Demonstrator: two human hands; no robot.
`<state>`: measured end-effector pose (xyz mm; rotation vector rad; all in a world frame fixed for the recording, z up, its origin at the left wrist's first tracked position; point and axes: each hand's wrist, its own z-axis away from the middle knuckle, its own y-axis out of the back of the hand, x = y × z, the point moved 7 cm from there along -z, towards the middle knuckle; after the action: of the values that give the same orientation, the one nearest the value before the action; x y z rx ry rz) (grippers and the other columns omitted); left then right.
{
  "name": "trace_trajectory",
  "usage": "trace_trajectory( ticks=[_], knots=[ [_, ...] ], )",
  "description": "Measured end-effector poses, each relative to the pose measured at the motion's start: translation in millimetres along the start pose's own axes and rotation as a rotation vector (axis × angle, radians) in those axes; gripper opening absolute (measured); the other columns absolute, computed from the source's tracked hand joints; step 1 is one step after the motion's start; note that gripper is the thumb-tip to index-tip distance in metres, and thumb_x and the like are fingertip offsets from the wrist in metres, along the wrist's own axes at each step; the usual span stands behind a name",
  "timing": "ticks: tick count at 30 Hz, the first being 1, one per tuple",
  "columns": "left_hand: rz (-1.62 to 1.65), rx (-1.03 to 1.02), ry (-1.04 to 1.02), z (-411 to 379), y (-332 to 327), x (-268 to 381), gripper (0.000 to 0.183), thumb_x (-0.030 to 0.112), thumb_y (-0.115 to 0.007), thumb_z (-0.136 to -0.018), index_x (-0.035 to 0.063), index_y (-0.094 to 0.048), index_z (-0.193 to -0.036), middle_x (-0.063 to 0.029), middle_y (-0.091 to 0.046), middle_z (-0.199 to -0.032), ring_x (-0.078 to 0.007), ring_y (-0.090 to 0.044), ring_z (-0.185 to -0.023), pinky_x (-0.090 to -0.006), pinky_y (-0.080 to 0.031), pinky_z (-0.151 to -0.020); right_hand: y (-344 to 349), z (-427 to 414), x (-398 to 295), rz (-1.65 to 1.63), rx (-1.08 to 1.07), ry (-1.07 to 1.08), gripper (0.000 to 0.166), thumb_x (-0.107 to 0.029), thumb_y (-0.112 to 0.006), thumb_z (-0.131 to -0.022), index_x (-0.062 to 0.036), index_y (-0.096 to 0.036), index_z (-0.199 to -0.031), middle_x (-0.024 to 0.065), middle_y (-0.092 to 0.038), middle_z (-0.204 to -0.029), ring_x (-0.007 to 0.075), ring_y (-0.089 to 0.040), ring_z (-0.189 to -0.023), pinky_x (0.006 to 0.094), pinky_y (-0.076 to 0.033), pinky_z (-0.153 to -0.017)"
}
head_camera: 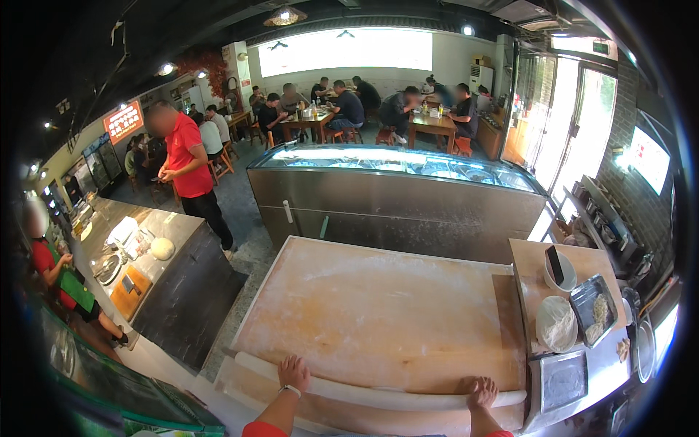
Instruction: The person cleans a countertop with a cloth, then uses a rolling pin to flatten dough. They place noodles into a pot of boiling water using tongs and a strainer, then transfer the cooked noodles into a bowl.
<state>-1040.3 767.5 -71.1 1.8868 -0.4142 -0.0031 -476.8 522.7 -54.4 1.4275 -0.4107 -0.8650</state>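
A long pale floury roll, seemingly dough wound on a rolling pin, lies across the near part of a wooden work board. My left hand, with a light band at the wrist, rests over the roll's left part, fingers curled across it. Toward its right end, my right hand bends over it in the same way. Both palms hide the roll beneath them. Flour streaks whiten the board beyond it.
To the right stand a bowl of flour, a bowl with a phone across it, a metal tray with noodles and another metal tray. A glass-topped display counter borders the far side. A cleaver lies on the left counter. A person in red stands beyond.
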Motion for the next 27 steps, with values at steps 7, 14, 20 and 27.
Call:
trace_trajectory(
  ticks=[7,14,20,27],
  knots=[
    [0.284,-0.026,-0.327,33.0,9.9,143.0,0.041,0.022,-0.061,-0.08,0.0033,-0.054,-0.116,-0.0197,-0.05,-0.128,-0.0407,-0.041,-0.123,-0.057,-0.029,-0.104,-29.4,-16.2,9.5,0.02,0.003,0.14,0.054,-0.044,-0.032,-0.095,-0.0169,-0.041,-0.141,0.0146,-0.029,-0.152,0.0325,-0.02,-0.143,0.0507,-0.006,-0.116],
    [0.294,-0.204,-0.541,97.8,-5.9,262.0,0.063,0.039,-0.058,-0.086,0.0138,-0.04,-0.141,-0.0174,-0.041,-0.141,-0.0348,-0.038,-0.131,-0.0584,-0.025,-0.108,-27.7,18.9,15.9,-0.037,-0.016,0.22,0.054,-0.04,-0.042,-0.092,-0.013,-0.045,-0.139,0.0146,-0.035,-0.149,0.0335,-0.027,-0.14,0.0516,-0.011,-0.115],
    [0.283,-0.234,-0.527,125.8,-14.8,252.1,0.07,0.044,-0.063,-0.08,0.0174,-0.041,-0.141,-0.0157,-0.044,-0.136,-0.0332,-0.041,-0.128,-0.0623,-0.024,-0.106,-28.3,47.8,29.5,-0.039,0.198,0.368,0.035,-0.036,-0.049,-0.088,-0.0088,-0.066,-0.101,0.0132,-0.062,-0.108,0.0329,-0.048,-0.114,0.0575,-0.02,-0.109],
    [0.033,-0.299,-0.441,113.2,-19.7,172.6,0.077,0.045,-0.072,-0.07,0.0145,-0.046,-0.135,-0.0142,-0.049,-0.128,-0.0336,-0.046,-0.122,-0.0613,-0.025,-0.105,-60.4,80.6,-39.6,0.201,-0.183,0.65,0.05,-0.045,-0.05,-0.091,-0.0086,-0.052,-0.125,0.0168,-0.055,-0.127,0.0356,-0.047,-0.121,0.0528,-0.028,-0.106]
  ],
)
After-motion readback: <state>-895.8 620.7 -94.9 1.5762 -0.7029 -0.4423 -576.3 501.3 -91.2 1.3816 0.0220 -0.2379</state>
